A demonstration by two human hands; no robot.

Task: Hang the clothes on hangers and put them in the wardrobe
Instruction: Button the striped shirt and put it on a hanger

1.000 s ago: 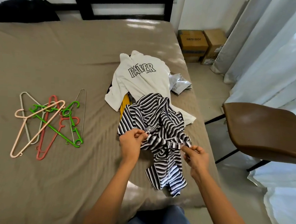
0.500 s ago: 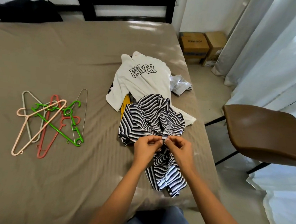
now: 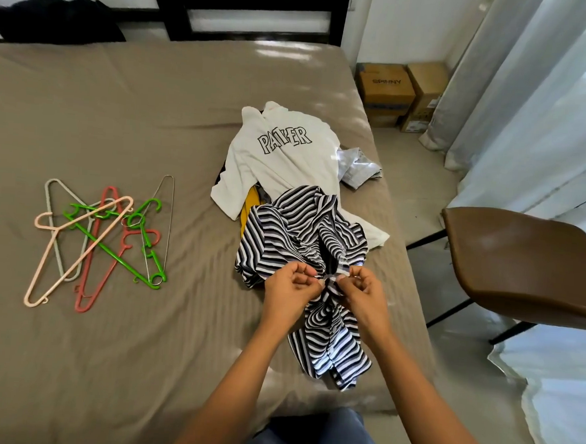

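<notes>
Head view looks down on a bed [image 3: 119, 115], where the striped garment [image 3: 301, 229] lies bunched at the right side, partly on top of a white shirt [image 3: 281, 162]. Its long axis runs from the far side toward the person, and the near end reaches almost to the near edge of the mattress.

Both hands meet over the middle of this garment. The left hand [image 3: 289, 290] and the right hand [image 3: 364, 295] are just beside each other, and their fingers [image 3: 310, 275] are curled and pinch one small piece of the fabric between them. It may be a strap, a loop or a part of the neckline; it is too small to tell. No finger is spread flat on the cloth.

The hangers [image 3: 102, 234] lie in a loose crossed pile on the left part of the bed, well apart from the garment, with their hooks pointing different ways. So the hangers are to the left of both hands, and the left hand is the nearer one. I judge that the garment must first be opened and its neck found. Then the left hand can reach sideways for one hanger while the right hand keeps the cloth. Because the hangers are tangled, lifting one may drag the others. The wardrobe is not in view.
</notes>
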